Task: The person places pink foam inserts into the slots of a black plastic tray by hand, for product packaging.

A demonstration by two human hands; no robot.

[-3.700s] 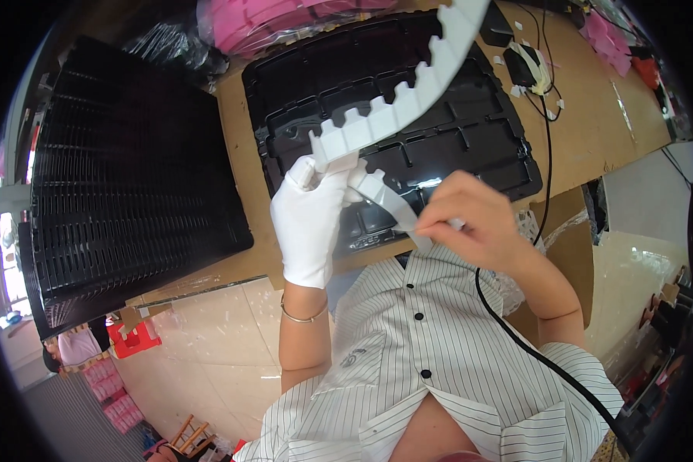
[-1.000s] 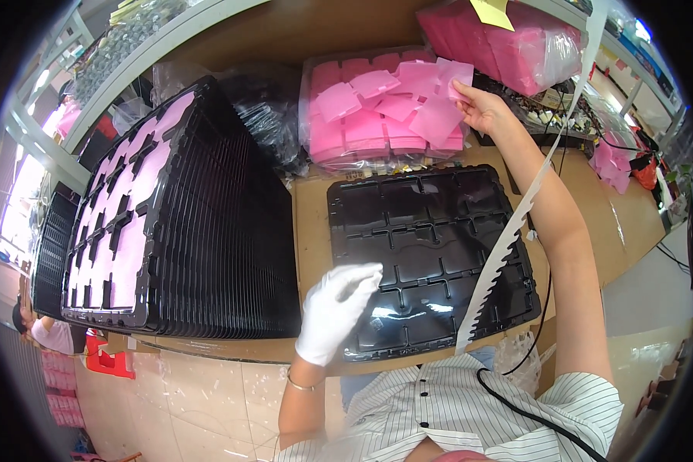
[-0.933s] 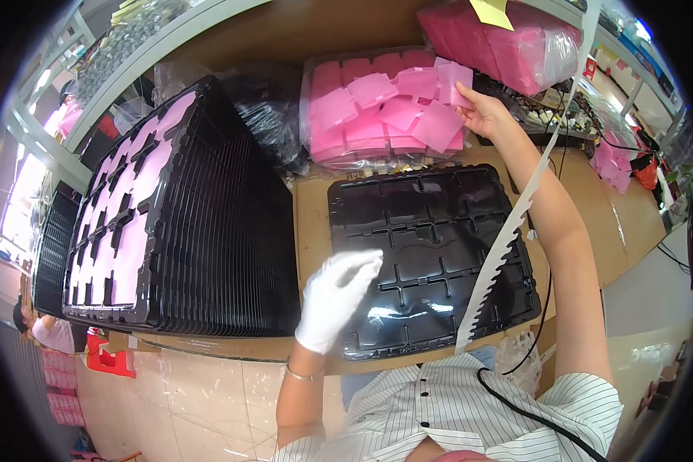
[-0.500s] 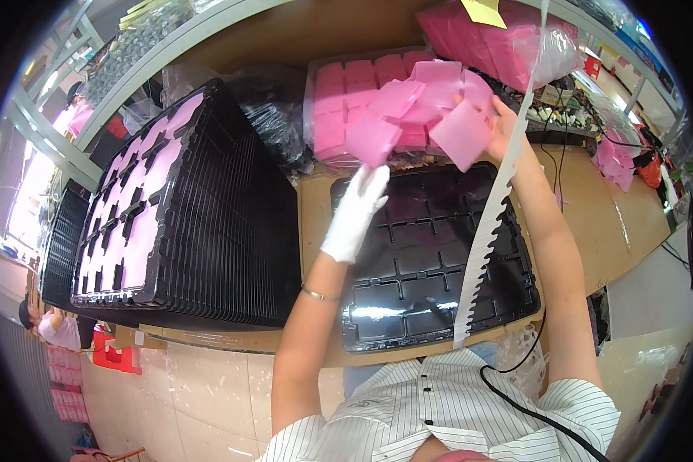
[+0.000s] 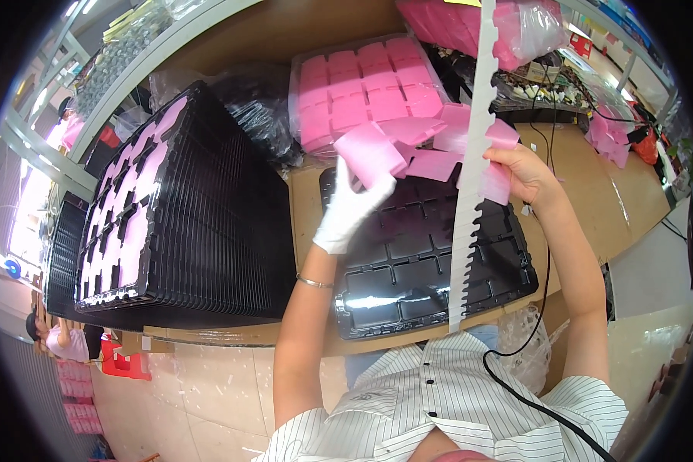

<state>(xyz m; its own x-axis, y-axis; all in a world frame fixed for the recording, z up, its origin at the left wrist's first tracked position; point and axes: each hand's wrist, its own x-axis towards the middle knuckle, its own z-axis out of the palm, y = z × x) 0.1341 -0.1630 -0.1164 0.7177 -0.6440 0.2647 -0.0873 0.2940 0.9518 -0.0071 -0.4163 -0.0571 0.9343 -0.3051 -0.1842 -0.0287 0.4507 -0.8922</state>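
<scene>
- Since half a second ago, both hands have drawn back from the far pile, each carrying pink foam out over the tray.
- The white-gloved left hand is clamped on a square pink foam pad, held tilted above the far left corner of the black moulded plastic tray on the brown bench.
- The bare right hand is closed on several loose pink foam sheets, above the tray's far right side.
- A white notched strip hangs in front of the right hand.
- Far behind sits the bagged pile of pink foam pads; to the left, a tall stack of black trays topped with pink inserts.
</scene>
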